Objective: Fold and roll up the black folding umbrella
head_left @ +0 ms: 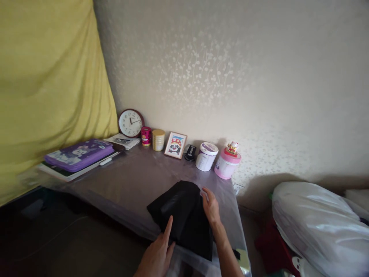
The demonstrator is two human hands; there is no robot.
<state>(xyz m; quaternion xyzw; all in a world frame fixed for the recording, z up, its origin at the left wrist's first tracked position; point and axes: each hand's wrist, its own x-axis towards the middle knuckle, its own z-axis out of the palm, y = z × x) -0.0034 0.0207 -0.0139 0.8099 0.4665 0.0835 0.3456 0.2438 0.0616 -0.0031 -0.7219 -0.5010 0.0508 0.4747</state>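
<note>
A piece of black, folded sheet-like material (184, 215), perhaps fabric or a bag, lies at the front right of the table, with its near edge reaching the table's front edge. My left hand (158, 248) is at its near left edge; the index finger stretches over the black surface and the thumb is held apart below it. Along the right edge of the material is my right hand (211, 206), its thumb and index finger slightly apart, with the fingertips by the upper right corner. Part of the right hand's other fingers is hidden.
The table (129, 173) has a clear cover. Along the wall stand a clock (131, 123), a pink can (145, 136), a yellow tin (158, 140), a framed panda picture (175, 145), a black object (190, 152) and two tubs (206, 157). A purple case (79, 154) lies left; a white bag (319, 227) sits right.
</note>
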